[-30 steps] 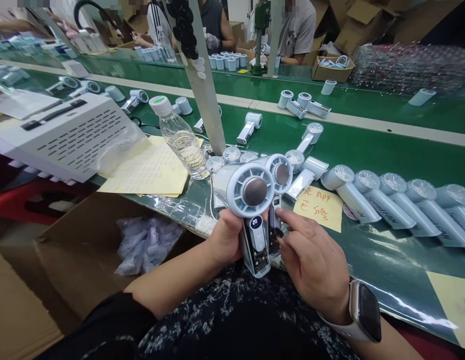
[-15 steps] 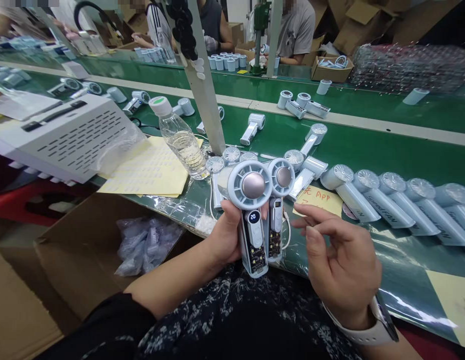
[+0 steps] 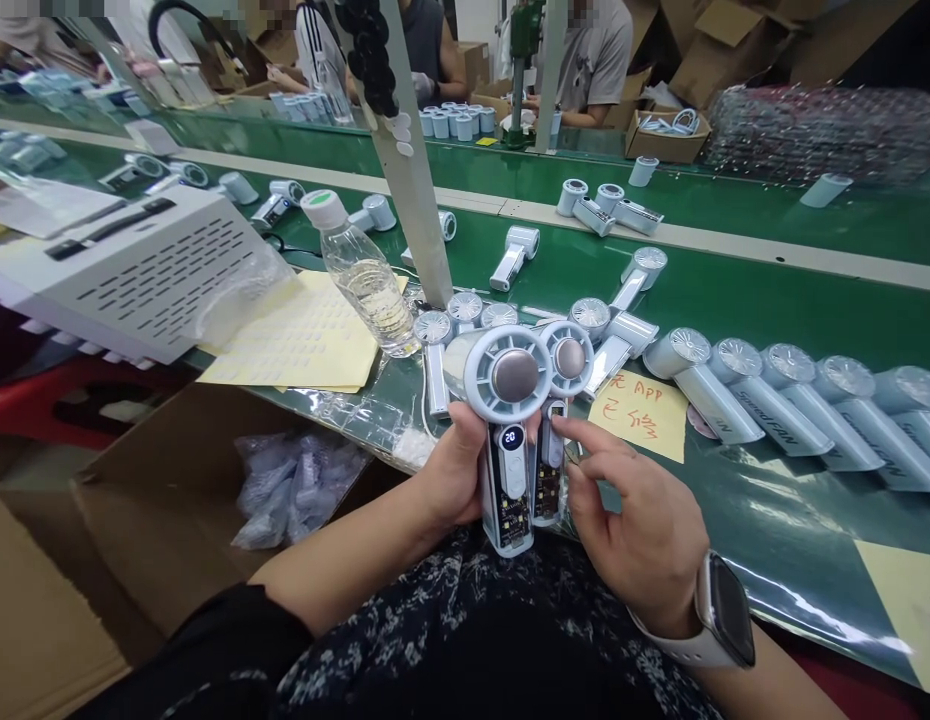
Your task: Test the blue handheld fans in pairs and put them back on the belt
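My left hand [image 3: 459, 468] is wrapped round two light-blue handheld fans, held upright side by side. The nearer fan [image 3: 508, 480] shows "20" on its small round display, and circuit board is visible in its handle. Behind it and to the right, the second fan [image 3: 569, 362] is partly covered by the first. My right hand [image 3: 634, 510] has its index fingertip at the upper handle of the second fan; its thumb and other fingers are bent near that handle, apart from one another, holding nothing.
A water bottle [image 3: 364, 280] stands left of the metal post [image 3: 416, 210]. Several fans [image 3: 716, 400] lie in a row at right, beside a handwritten yellow note [image 3: 637, 415]. A white vented box [image 3: 165, 270] sits at left, above an open carton [image 3: 150, 500]. People work across the bench.
My right hand has moved left, and its index finger now reaches the second fan's handle. The handwritten note is more exposed. Both fans have shifted slightly right in view.
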`<state>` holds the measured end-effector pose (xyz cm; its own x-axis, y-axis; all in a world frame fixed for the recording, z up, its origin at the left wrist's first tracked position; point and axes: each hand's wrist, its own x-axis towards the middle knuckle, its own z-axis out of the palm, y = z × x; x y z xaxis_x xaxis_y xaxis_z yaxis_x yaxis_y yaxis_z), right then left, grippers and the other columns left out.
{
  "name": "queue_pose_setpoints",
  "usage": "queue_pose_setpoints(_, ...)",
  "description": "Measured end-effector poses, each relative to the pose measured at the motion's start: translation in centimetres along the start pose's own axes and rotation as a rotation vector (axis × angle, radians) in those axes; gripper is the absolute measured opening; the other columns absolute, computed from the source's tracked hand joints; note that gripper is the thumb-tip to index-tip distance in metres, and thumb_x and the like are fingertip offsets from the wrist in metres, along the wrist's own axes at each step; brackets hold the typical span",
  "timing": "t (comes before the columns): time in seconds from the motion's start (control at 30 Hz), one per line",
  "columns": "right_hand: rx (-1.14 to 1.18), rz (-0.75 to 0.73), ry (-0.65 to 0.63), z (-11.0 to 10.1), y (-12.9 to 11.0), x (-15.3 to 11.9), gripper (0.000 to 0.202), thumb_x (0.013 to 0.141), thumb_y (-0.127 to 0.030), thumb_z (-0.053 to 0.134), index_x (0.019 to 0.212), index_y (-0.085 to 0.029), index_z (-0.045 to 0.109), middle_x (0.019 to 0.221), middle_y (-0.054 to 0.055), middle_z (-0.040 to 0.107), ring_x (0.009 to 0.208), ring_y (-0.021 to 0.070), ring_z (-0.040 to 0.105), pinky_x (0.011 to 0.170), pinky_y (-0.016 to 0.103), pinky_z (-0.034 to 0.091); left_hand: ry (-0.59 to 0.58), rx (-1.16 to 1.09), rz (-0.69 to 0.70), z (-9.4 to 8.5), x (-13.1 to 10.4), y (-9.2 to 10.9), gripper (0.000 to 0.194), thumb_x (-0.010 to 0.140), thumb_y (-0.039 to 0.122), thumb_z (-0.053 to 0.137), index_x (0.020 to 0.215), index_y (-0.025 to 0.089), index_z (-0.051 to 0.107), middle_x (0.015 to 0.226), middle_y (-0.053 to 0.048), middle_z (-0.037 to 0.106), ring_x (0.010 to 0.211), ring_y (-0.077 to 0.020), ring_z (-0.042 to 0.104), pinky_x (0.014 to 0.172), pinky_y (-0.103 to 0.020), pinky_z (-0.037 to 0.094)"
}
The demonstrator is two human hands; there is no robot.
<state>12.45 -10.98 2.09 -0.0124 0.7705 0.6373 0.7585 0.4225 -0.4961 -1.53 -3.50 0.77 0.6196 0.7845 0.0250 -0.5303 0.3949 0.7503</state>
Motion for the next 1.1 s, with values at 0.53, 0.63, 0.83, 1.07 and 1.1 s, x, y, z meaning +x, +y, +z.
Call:
queue_pose_setpoints(0.53,0.349,0.159,-0.001,-1.0,0.2,0.6,0.014,0.091,-0.014,0.059,0.083,-0.024,0.054,0.104,0.005,0.079,0.062,0.0160,0.071,0.053,0.029,0.054,-0.041,-0.135,-0.083,0.3,0.1,0.4,0.071,0.058,0.087,0.062,0.067,0.017,0.058,0.067,-0.004,0.064,0.053,-0.0139,0.059,0.047,-0.023,0.049)
queue_pose_setpoints(0.63,0.152,-0.058,-0.082,-0.8,0.7,0.3,0.018,0.090,-0.013,0.056,0.077,-0.025,0.051,0.108,0.008,0.078,0.064,0.0190,0.073,0.052,0.031,0.054,-0.074,-0.225,-0.156,0.5,0.0,0.5,0.068,0.059,0.084,0.064,0.067,0.017,0.058,0.069,-0.004,0.067,0.055,-0.0156,0.062,0.051,-0.026,0.052)
queue_pose_setpoints(0.83,0.064,-0.173,-0.098,-0.9,1.5,0.6,0.016,0.091,-0.015,0.052,0.080,-0.026,0.052,0.109,0.010,0.078,0.072,0.0214,0.076,0.056,0.034,0.060,-0.069,-0.258,-0.214,0.8,-0.4,0.7,0.067,0.059,0.084,0.064,0.066,0.017,0.056,0.075,-0.006,0.070,0.074,-0.0236,0.071,0.056,-0.028,0.055)
queue_pose_setpoints(1.07,0.044,-0.271,-0.114,-1.3,2.1,0.3,0.021,0.092,-0.015,0.052,0.073,-0.024,0.052,0.106,0.014,0.078,0.074,0.0209,0.075,0.059,0.032,0.059,-0.102,-0.266,-0.218,0.2,0.0,0.5,0.068,0.058,0.084,0.065,0.066,0.017,0.056,0.084,-0.009,0.073,0.081,-0.0265,0.072,0.059,-0.031,0.057)
queue_pose_setpoints(1.1,0.097,-0.194,-0.078,-1.4,1.9,0.3,0.019,0.091,-0.014,0.054,0.074,-0.023,0.053,0.108,0.013,0.077,0.078,0.0213,0.075,0.061,0.032,0.060,-0.107,-0.259,-0.214,0.2,0.1,0.6,0.068,0.057,0.085,0.065,0.066,0.017,0.056,0.083,-0.009,0.073,0.080,-0.0262,0.072,0.057,-0.029,0.056)
